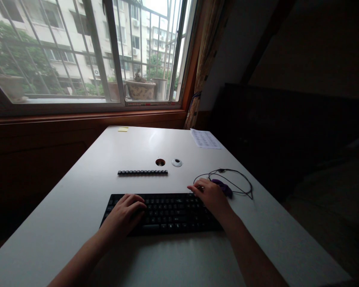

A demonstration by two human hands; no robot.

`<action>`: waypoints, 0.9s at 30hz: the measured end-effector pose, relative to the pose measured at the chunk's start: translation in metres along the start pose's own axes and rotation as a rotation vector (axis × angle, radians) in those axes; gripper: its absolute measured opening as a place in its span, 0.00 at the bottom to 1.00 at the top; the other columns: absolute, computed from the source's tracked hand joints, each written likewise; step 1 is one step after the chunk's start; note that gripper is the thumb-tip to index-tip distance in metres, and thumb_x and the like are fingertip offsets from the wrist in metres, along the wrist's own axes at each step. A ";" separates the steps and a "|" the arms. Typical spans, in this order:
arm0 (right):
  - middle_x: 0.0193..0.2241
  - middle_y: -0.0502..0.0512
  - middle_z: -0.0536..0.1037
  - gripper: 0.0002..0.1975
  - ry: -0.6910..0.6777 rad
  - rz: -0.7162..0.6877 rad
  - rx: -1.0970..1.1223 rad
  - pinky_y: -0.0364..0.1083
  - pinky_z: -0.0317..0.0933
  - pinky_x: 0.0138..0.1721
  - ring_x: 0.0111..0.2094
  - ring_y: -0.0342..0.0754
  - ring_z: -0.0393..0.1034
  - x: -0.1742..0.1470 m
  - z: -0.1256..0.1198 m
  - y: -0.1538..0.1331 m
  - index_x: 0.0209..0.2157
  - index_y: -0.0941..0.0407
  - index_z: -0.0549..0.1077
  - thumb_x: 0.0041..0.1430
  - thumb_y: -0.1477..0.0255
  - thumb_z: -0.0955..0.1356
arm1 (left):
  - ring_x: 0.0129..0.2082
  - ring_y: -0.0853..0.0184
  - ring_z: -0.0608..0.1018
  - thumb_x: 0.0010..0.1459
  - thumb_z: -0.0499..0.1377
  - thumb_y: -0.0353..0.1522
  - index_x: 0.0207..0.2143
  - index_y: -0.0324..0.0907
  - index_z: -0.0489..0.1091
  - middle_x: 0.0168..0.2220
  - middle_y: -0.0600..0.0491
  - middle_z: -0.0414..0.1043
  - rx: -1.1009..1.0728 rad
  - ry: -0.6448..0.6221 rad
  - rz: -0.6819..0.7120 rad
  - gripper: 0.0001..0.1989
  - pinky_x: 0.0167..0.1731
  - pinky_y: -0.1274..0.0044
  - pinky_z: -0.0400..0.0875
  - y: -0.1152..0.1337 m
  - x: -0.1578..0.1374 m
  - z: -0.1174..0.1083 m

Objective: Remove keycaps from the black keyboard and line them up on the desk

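A black keyboard (pixel 167 217) lies on the white desk in front of me. My left hand (pixel 128 207) rests over its left end, palm down, fingers lying on the keys and partly hidden. My right hand (pixel 211 195) is above the keyboard's upper right part, its fingers bent together. A small shiny bit shows by these fingers, too small to name; I cannot tell if it is held or worn. Beyond the keyboard, several loose black keycaps (pixel 143 172) stand in a straight row. Right behind my right hand lies a purple cloth-like thing (pixel 223 187), partly covered.
A looped black cable (pixel 248 181) lies right of the keyboard. Farther back are a round desk hole (pixel 160 162), its white cover (pixel 176 162), a printed sheet (pixel 206 138) and a yellow sticky note (pixel 123 129). A barred window (pixel 113 52) is beyond the white desk (pixel 62 215).
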State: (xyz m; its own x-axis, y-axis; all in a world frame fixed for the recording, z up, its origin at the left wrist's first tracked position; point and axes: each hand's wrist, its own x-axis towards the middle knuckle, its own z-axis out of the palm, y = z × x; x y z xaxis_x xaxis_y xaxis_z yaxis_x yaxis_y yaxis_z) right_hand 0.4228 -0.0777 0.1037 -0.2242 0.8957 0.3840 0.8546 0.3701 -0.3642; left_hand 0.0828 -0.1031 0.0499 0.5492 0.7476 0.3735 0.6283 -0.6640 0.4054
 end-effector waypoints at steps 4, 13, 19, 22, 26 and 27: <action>0.28 0.50 0.75 0.16 0.021 0.001 -0.074 0.43 0.57 0.35 0.30 0.45 0.70 0.000 0.004 -0.001 0.25 0.54 0.71 0.64 0.60 0.66 | 0.46 0.60 0.72 0.63 0.56 0.30 0.42 0.46 0.72 0.46 0.50 0.71 0.004 0.009 0.002 0.07 0.46 0.67 0.72 -0.001 0.000 0.001; 0.26 0.51 0.76 0.17 0.064 0.051 -0.147 0.44 0.56 0.33 0.29 0.46 0.71 0.004 0.013 -0.004 0.25 0.54 0.70 0.65 0.61 0.65 | 0.46 0.60 0.72 0.64 0.56 0.30 0.43 0.46 0.72 0.46 0.49 0.71 -0.008 0.005 0.007 0.07 0.45 0.67 0.72 -0.001 -0.001 0.000; 0.25 0.52 0.78 0.18 0.010 0.070 -0.257 0.44 0.53 0.30 0.28 0.47 0.72 0.008 0.011 -0.012 0.24 0.54 0.71 0.66 0.60 0.63 | 0.46 0.60 0.72 0.64 0.56 0.30 0.42 0.45 0.72 0.46 0.49 0.71 -0.006 0.007 0.009 0.07 0.45 0.66 0.73 0.000 -0.001 0.000; 0.22 0.53 0.77 0.18 -0.011 0.109 -0.290 0.44 0.52 0.28 0.27 0.48 0.72 0.010 0.011 -0.017 0.24 0.53 0.72 0.66 0.61 0.63 | 0.46 0.59 0.72 0.63 0.56 0.30 0.43 0.46 0.72 0.46 0.49 0.71 -0.005 0.011 0.018 0.07 0.45 0.66 0.73 0.000 0.000 0.000; 0.21 0.54 0.77 0.18 -0.007 0.203 -0.276 0.44 0.51 0.27 0.26 0.49 0.73 0.015 0.011 -0.016 0.25 0.53 0.73 0.66 0.61 0.63 | 0.46 0.60 0.72 0.64 0.56 0.30 0.43 0.46 0.72 0.46 0.49 0.71 -0.005 0.001 0.017 0.07 0.45 0.66 0.72 0.000 0.000 -0.001; 0.21 0.54 0.77 0.18 -0.001 0.217 -0.268 0.44 0.52 0.27 0.26 0.49 0.73 0.016 0.011 -0.015 0.25 0.53 0.73 0.66 0.61 0.62 | 0.46 0.60 0.72 0.64 0.56 0.30 0.43 0.46 0.71 0.46 0.49 0.71 -0.004 0.000 0.016 0.07 0.45 0.66 0.72 0.000 0.000 -0.001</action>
State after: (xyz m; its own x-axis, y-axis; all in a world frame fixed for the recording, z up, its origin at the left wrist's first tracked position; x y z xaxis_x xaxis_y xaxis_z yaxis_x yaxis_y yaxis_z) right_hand 0.4015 -0.0661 0.1059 -0.0244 0.9468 0.3210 0.9751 0.0933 -0.2010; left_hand 0.0820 -0.1029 0.0509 0.5590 0.7372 0.3794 0.6172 -0.6756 0.4033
